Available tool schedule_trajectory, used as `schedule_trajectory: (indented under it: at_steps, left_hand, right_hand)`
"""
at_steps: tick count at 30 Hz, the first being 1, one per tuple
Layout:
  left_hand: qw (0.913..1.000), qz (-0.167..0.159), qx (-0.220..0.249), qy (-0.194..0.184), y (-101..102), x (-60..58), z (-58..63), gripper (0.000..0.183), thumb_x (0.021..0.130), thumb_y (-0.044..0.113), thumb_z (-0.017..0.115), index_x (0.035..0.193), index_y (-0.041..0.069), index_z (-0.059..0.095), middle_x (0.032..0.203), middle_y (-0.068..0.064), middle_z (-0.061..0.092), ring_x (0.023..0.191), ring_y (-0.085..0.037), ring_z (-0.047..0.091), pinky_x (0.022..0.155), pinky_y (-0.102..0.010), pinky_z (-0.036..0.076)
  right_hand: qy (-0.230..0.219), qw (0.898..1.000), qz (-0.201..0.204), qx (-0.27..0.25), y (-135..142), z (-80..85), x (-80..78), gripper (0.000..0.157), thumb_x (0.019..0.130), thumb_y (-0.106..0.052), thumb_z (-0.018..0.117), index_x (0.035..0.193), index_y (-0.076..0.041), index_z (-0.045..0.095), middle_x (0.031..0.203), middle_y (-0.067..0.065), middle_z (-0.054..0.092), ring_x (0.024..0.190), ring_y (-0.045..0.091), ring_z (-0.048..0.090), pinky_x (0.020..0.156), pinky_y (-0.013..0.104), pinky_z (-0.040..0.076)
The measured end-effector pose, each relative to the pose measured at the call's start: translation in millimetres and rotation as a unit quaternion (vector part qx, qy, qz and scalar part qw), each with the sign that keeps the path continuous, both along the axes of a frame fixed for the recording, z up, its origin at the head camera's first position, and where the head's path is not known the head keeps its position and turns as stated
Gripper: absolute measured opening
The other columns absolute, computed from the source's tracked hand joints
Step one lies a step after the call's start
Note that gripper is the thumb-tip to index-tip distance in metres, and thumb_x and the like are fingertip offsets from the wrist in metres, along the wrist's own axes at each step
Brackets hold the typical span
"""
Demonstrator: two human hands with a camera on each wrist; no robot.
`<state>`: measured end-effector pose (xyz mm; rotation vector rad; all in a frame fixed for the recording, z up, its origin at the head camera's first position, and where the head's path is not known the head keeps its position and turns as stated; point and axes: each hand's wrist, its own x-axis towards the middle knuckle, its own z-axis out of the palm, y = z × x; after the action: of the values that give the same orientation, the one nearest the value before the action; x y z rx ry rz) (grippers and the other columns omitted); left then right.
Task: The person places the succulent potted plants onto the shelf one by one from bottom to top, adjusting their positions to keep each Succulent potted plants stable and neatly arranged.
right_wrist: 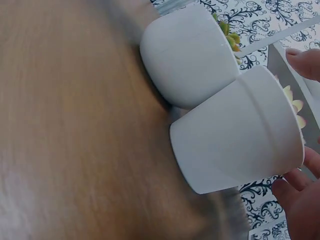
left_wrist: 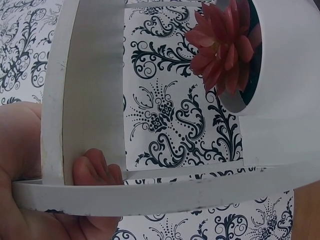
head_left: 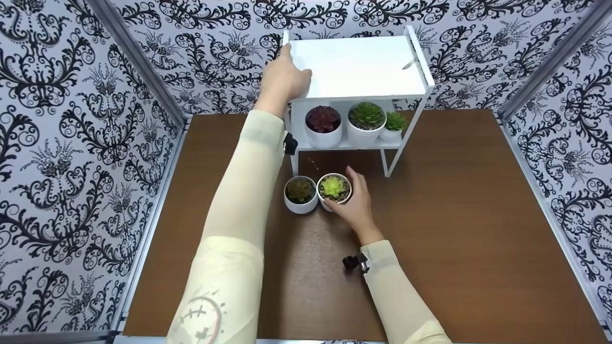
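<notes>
My left hand [head_left: 283, 81] grips the left edge of a white two-tier shelf [head_left: 354, 67]; the left wrist view shows its fingertips [left_wrist: 92, 167] curled around the frame. Below, my right hand [head_left: 356, 205] reaches round the rim of a white pot with a yellow-green succulent [head_left: 334, 187], thumb and fingers on different sides. That pot [right_wrist: 240, 135] stands at the table, in contact with or very close to a rounder white pot holding a brownish-green succulent [head_left: 300, 203]. Exact finger contact on the rim is partly hidden.
On the lower tier stand a dark red succulent [head_left: 323, 119], a large green succulent [head_left: 367, 117] and a smaller green one [head_left: 395, 122], all in white pots. The shelf stands towards the back of the brown table [head_left: 478, 215]. Patterned walls [head_left: 564, 143] enclose it.
</notes>
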<state>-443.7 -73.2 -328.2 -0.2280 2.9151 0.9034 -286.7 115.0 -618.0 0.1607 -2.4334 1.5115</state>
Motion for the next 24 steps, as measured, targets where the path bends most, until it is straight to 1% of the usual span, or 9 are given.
schedule_trajectory:
  at_steps: [7,16,21,24]
  left_hand:
    - [1.0000,0.000,0.001,-0.003,-1,-0.5,-0.3,0.089,0.105,0.046,0.058,0.173,0.028,0.004,0.172,-0.009,0.040,0.156,-0.025,0.043,0.131,-0.039,0.034]
    - [1.0000,-0.001,0.003,-0.007,-1,-1.0,0.0,0.090,0.105,0.047,0.058,0.173,0.028,0.002,0.173,-0.008,0.039,0.157,-0.024,0.041,0.132,-0.038,0.031]
    - [1.0000,-0.001,0.004,-0.007,0,-1.0,0.6,0.090,0.105,0.047,0.058,0.173,0.029,0.003,0.172,-0.008,0.039,0.157,-0.024,0.041,0.132,-0.038,0.032]
    - [1.0000,-0.001,0.003,-0.007,0,-0.9,0.9,0.090,0.105,0.048,0.059,0.173,0.029,0.003,0.172,-0.008,0.040,0.156,-0.025,0.043,0.131,-0.038,0.033]
  right_hand:
    - [-0.011,1.000,-0.009,-0.002,-2,-9.4,0.6,0.116,0.063,-0.032,0.101,0.161,-0.007,0.043,0.154,0.016,0.054,0.141,0.033,0.054,0.120,0.050,0.044]
    - [-0.019,1.000,-0.013,-0.007,-1,-20.3,1.5,0.117,0.067,-0.038,0.100,0.161,-0.005,0.040,0.154,0.017,0.054,0.141,0.034,0.054,0.122,0.051,0.043]
    - [-0.022,1.000,-0.017,-0.005,-1,-25.3,1.5,0.117,0.067,-0.037,0.101,0.161,-0.002,0.040,0.154,0.019,0.053,0.142,0.036,0.054,0.123,0.052,0.042]
    - [-0.022,1.000,-0.018,0.000,-1,-26.4,2.1,0.117,0.067,-0.036,0.101,0.160,0.000,0.040,0.153,0.021,0.053,0.141,0.038,0.054,0.122,0.054,0.043]
